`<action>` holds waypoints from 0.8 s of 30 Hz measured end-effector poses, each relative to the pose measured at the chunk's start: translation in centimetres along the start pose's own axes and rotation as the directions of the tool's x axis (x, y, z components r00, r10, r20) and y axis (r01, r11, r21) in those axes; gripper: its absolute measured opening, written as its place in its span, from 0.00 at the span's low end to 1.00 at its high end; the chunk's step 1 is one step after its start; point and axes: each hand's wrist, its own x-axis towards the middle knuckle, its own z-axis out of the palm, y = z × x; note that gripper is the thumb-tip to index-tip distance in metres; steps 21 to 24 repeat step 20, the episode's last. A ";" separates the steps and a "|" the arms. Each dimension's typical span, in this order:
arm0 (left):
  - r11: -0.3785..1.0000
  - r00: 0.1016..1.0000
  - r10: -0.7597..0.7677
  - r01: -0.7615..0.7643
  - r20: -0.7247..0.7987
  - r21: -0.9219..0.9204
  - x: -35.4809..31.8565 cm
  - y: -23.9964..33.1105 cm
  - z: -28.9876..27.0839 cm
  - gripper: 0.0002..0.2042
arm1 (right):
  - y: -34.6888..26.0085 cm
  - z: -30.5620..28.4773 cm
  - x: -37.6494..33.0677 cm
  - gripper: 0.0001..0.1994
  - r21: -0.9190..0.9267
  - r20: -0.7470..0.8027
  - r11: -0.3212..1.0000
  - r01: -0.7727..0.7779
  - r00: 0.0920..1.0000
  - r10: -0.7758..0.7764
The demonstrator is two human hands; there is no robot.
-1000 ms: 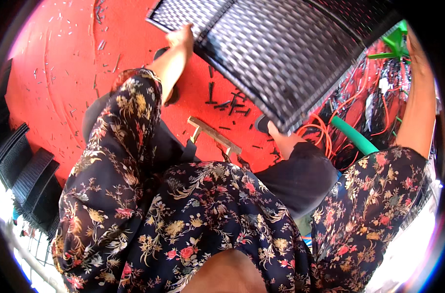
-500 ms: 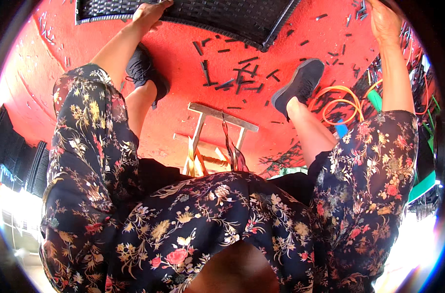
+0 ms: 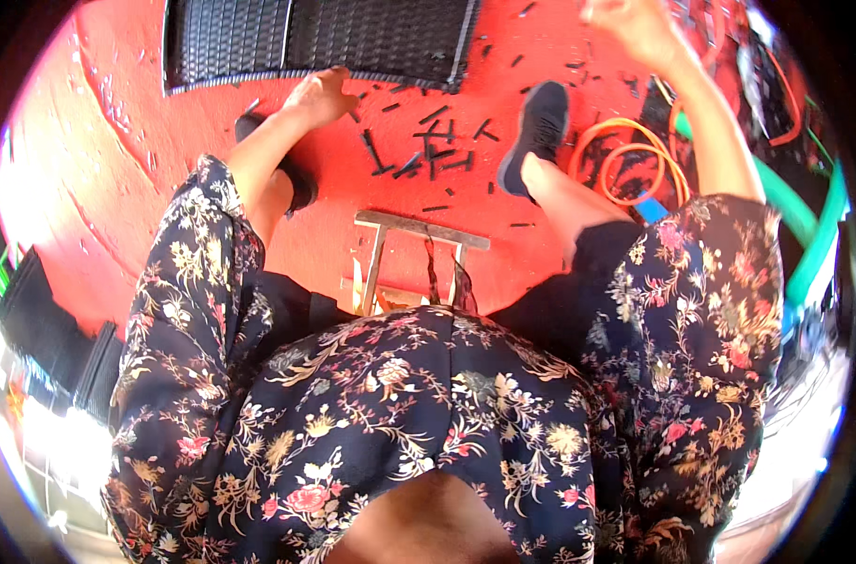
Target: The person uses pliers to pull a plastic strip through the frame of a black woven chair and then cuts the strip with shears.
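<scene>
A black woven panel with a ribbed rim reaches in from the top, over the red floor. My left hand is at its near rim, the fingertips against or just over the edge and the thumb apart from it. My right hand is raised at the upper right, away from the panel. Its fingers are bright, blurred and close to the top of the picture, so what they do is unclear. Short black strip offcuts lie scattered on the floor between my shoes.
A small wooden stool stands between my legs. Orange tubing lies coiled beside my right foot, near a blue piece. Green tubing and tangled strips fill the right side. Black woven pieces stand at the left.
The panel has shifted and turned, and its right corner now lies further left. My left hand has moved down and right along the rim. My right hand has swung left.
</scene>
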 end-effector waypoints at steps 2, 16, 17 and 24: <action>0.989 0.983 0.148 -0.147 -0.110 0.015 2.7 1.4 -1.5 0.26 | -0.5 0.2 -3.7 0.18 -0.157 -0.029 0.987 -0.015 1.000 0.011; 0.944 0.930 0.325 -0.329 -0.175 0.004 7.4 5.5 -10.0 0.19 | 0.8 5.0 -23.7 0.06 0.022 -0.844 0.992 0.124 0.534 -0.048; 0.936 0.912 0.346 -0.351 -0.219 0.018 7.8 5.5 -10.4 0.19 | 1.6 4.4 -24.9 0.05 0.143 -0.874 0.984 0.110 0.480 0.074; 0.945 0.931 0.310 -0.324 -0.193 -0.043 9.1 4.4 -10.8 0.19 | 4.1 2.0 -26.8 0.08 0.099 -0.907 0.992 0.075 0.417 0.059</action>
